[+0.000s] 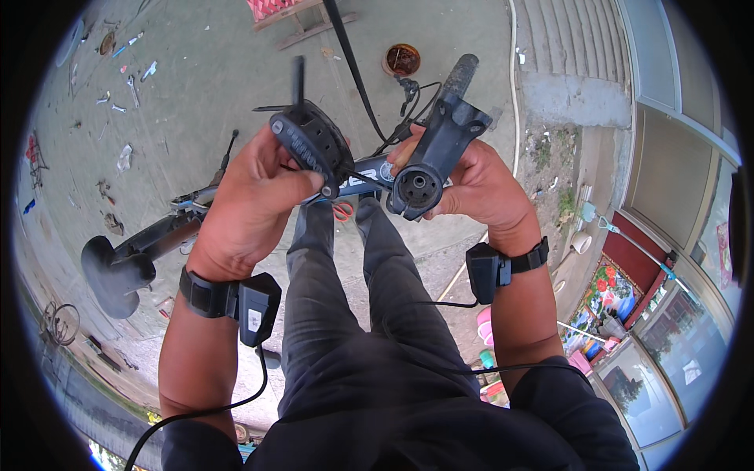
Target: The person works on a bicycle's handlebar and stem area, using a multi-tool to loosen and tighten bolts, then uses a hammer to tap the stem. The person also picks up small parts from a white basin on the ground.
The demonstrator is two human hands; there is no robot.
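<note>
My left hand is closed around a black folding hex-key tool, thumb along its side. One hex key sticks out of it toward the black bicycle stem; whether its tip sits in a bolt is hard to tell. Wrapped round the stem from the right is my right hand, its thumb near the round clamp end. A knobbly black grip shows beyond the stem. Below my hands runs the blue bicycle frame, with the black saddle at the left.
Several wrenches and scraps lie on the floor at the far left. A rusty round tin stands ahead. Red-handled scissors lie by my feet. A white hose runs along the right, near concrete steps.
</note>
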